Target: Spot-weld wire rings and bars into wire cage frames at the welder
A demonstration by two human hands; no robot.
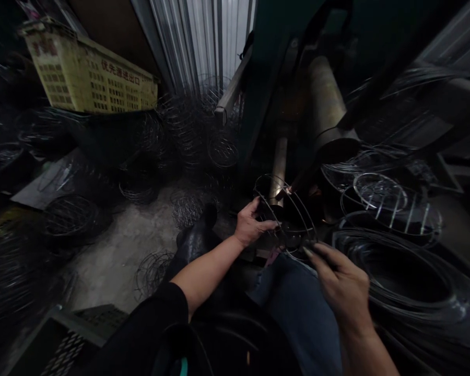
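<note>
A round wire frame (307,214), made of thin hoops, is held between my two hands beside a brass-coloured metal rod (281,164) of the machine. My left hand (253,223) grips its left side, thumb and fingers closed toward the wire. At the lower right, my right hand (340,279) pinches the rim with its fingertips. A small bright spot shows where the wire meets the rod area. Dim light hides the exact contact there.
A thick coil of wire (450,300) lies at the right, with a round wire rack (409,216) above it. A larger metal cylinder (329,96) juts from the machine. A yellow crate (97,81) stands at the back left. Wire baskets (188,210) sit on the floor (121,250).
</note>
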